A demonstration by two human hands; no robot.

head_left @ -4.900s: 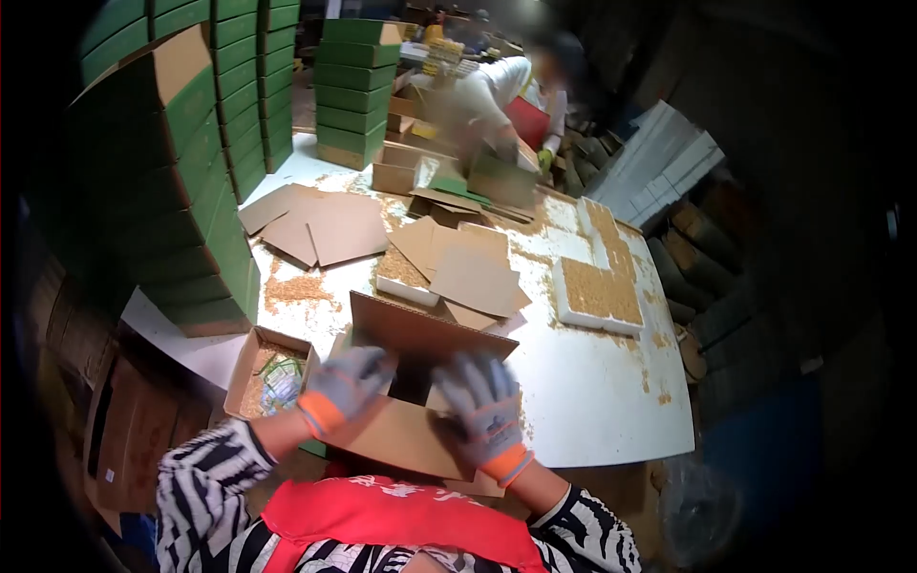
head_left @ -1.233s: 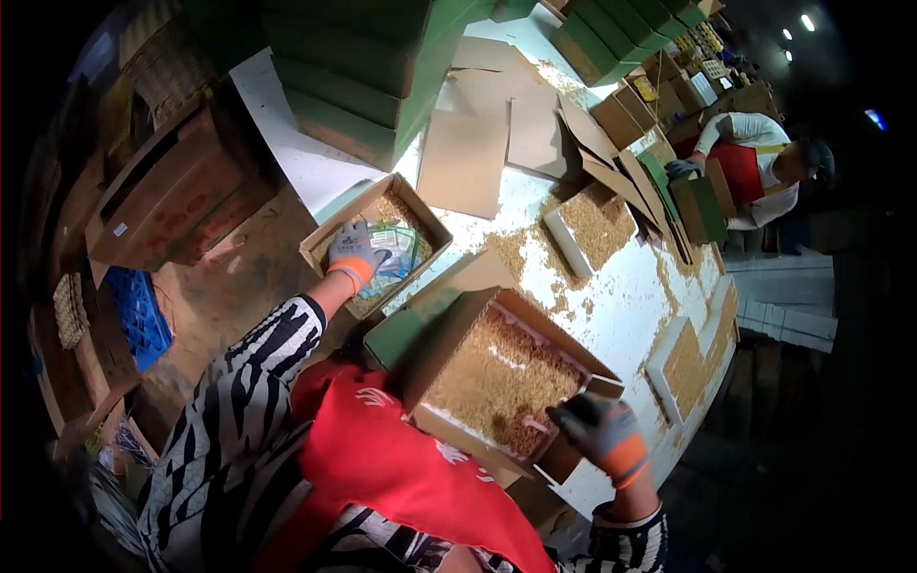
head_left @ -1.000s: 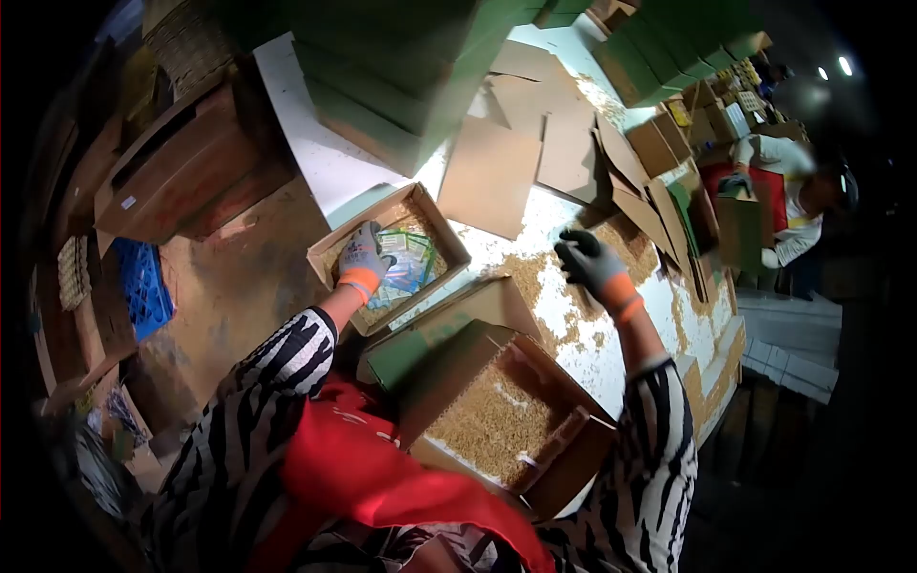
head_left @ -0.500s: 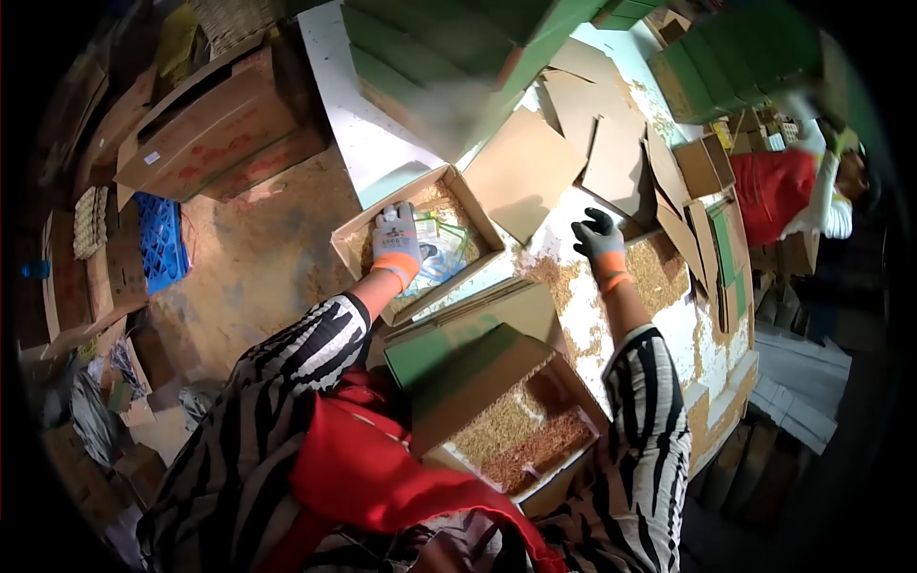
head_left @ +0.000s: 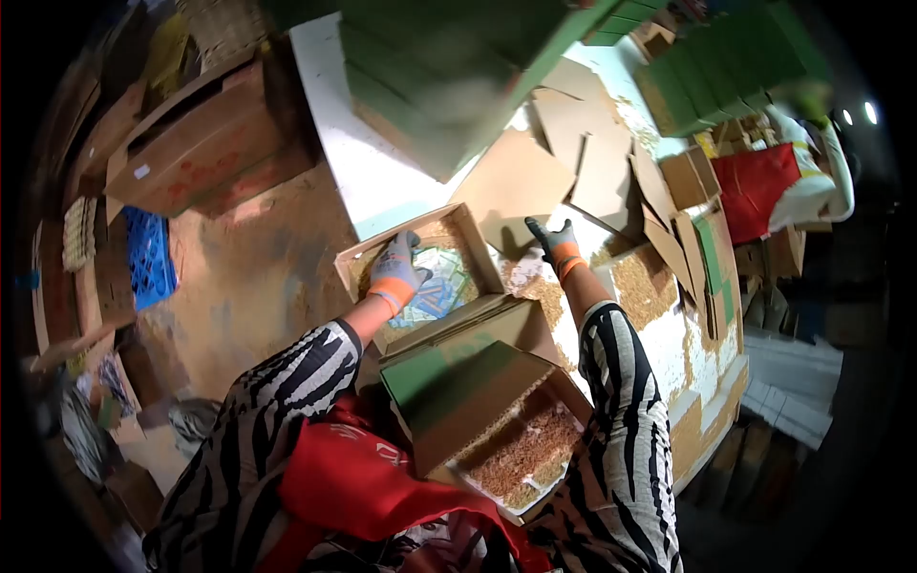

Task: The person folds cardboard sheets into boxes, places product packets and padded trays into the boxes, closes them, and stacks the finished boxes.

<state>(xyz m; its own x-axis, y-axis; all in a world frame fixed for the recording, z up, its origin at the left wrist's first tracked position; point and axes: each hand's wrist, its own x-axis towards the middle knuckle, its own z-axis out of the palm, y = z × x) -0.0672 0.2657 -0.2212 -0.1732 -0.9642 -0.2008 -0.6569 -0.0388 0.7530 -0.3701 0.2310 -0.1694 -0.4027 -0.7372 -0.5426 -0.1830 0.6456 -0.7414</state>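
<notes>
Gloved in grey and orange, my left hand (head_left: 396, 267) is inside an open cardboard box (head_left: 480, 244), over small printed packets (head_left: 439, 285) in blue, green and white. Its thumb is apart from its fingers, and nothing shows in its grip; the fingertips are partly hidden. My right hand (head_left: 554, 241) hovers to the right of this box, near flat cardboard sheets (head_left: 521, 177), thumb and fingers spread with nothing in them. Closer to my body, a green and brown carton (head_left: 458, 387) lies tilted, with reddish and tan shreds (head_left: 525, 444) at its open end.
Stacked green cartons (head_left: 439, 76) stand at the far side of the white table (head_left: 320, 86). Loose shreds (head_left: 645, 286) cover part of the tabletop. A person in a red apron (head_left: 755, 191) is at the right. Large brown boxes (head_left: 205, 138) and a blue crate (head_left: 148, 258) are at left.
My left hand has turned, with its thumb now apart from its fingers over the packets. My right hand has moved left, closer to the box. The camera view has shifted slightly.
</notes>
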